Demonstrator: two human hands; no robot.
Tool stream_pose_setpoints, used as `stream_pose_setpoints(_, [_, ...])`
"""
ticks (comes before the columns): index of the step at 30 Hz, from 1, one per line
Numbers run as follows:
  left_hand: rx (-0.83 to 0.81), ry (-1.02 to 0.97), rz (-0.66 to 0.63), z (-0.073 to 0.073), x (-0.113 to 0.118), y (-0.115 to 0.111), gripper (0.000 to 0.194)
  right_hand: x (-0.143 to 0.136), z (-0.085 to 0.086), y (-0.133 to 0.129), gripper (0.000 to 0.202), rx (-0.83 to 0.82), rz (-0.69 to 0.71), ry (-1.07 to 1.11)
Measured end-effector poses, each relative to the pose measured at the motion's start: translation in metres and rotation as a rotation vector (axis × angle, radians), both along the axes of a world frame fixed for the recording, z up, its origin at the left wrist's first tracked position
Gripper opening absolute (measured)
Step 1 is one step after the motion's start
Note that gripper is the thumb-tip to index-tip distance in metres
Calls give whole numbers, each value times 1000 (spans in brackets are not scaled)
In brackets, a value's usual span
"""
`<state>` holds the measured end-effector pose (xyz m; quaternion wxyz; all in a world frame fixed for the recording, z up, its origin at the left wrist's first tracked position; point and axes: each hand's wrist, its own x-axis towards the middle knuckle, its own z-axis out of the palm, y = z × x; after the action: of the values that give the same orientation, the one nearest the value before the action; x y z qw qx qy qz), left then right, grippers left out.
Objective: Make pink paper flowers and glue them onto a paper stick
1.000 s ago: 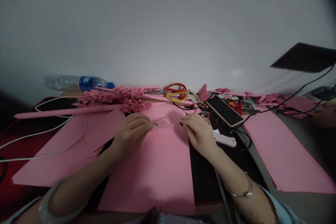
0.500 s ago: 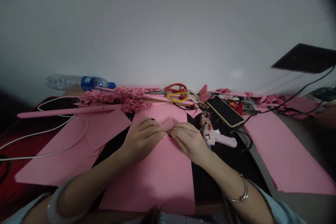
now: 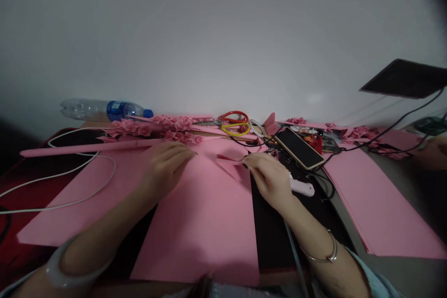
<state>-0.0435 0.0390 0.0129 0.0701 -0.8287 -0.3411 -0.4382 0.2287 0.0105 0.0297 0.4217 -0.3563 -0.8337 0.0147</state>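
Observation:
A small folded piece of pink paper [image 3: 230, 164] is pinched at its right end by my right hand [image 3: 269, 178], over the top part of a large pink sheet [image 3: 209, 223]. My left hand [image 3: 166, 167] hovers over the left edge of that sheet, blurred by motion, apart from the folded piece. Its fingers are bent and point right; what is between them, if anything, cannot be made out. Behind my right hand the pink glue gun [image 3: 302, 187] is mostly hidden, with its handle showing.
Along the wall lie a plastic bottle [image 3: 117, 110], paper flowers [image 3: 174, 123], red and yellow handled scissors [image 3: 235, 123] and a phone [image 3: 300, 148]. Stacked pink sheets [image 3: 380, 200] lie at right, near another person's hand [image 3: 435, 151]. A white cable [image 3: 84, 174] loops at left.
My hands have moved apart, the left one up and to the left, off the folded paper. My right hand has shifted right with the piece, covering more of the glue gun.

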Motion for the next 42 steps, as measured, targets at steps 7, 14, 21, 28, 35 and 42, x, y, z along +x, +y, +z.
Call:
stream_pose_setpoints(7, [-313, -68, -37, -6, 12, -12, 24, -7, -4, -4, 22, -22, 69, 43])
stream_pose_setpoints(14, [-275, -88, -183, -6, 21, -18, 25, -17, -5, -9, 24, -137, 191, 190])
stream_pose_setpoints(21, [-288, -173, -157, -8, 24, -19, 24, -21, -5, -10, 19, -268, 99, 370])
stream_pose_setpoints(28, [-483, -356, -179, -13, 25, -16, 34, -23, -5, -11, 17, -372, 68, 499])
stream_pose_setpoints(35, [-916, -765, -293, -15, 33, -24, 57, -25, -14, -10, 30, -641, 72, 718])
stream_pose_setpoints(42, [-938, -595, -218, -4, 33, -25, 14, -23, -11, -11, 13, -623, 21, 587])
